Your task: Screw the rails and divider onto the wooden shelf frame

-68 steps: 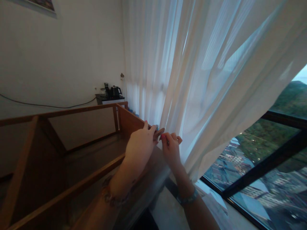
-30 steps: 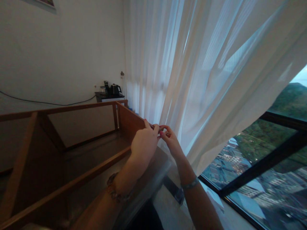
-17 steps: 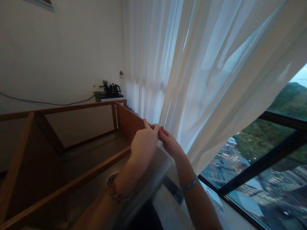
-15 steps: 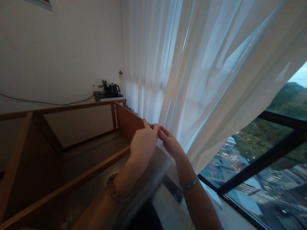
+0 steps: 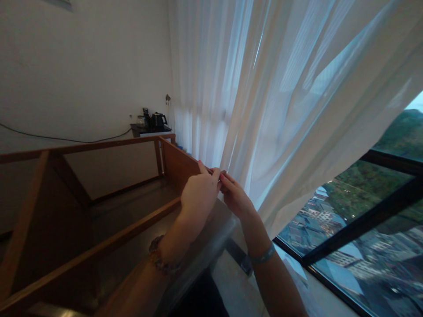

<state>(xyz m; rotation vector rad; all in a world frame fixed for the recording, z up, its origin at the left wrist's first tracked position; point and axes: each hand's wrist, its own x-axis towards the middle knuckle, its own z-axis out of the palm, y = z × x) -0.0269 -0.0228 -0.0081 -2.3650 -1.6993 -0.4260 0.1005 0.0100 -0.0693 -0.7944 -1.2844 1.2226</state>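
My left hand (image 5: 198, 196) and my right hand (image 5: 236, 200) meet fingertip to fingertip at the top edge of a brown wooden panel (image 5: 176, 163), part of an open wooden frame. The left hand's thumb and fingers close over that edge. My right hand pinches at the same spot, and whatever small thing is between the fingers is hidden. A sheer white curtain (image 5: 280, 110) hangs just behind and right of the hands, close to the right fingers. There is a bead bracelet (image 5: 160, 259) on the left wrist and a band (image 5: 262, 255) on the right.
The frame's rails (image 5: 99, 248) cross below my left arm. A black kettle (image 5: 159, 119) stands on a small dark table (image 5: 145, 130) by the white wall, with a cable (image 5: 66, 140) running left. A black-framed window (image 5: 363, 220) at the right looks down on buildings.
The hands have drawn together: 2.3 s ago the right hand was slightly apart with a small item showing between the fingers; now the fingertips touch at the panel's edge. The view has shifted slightly.
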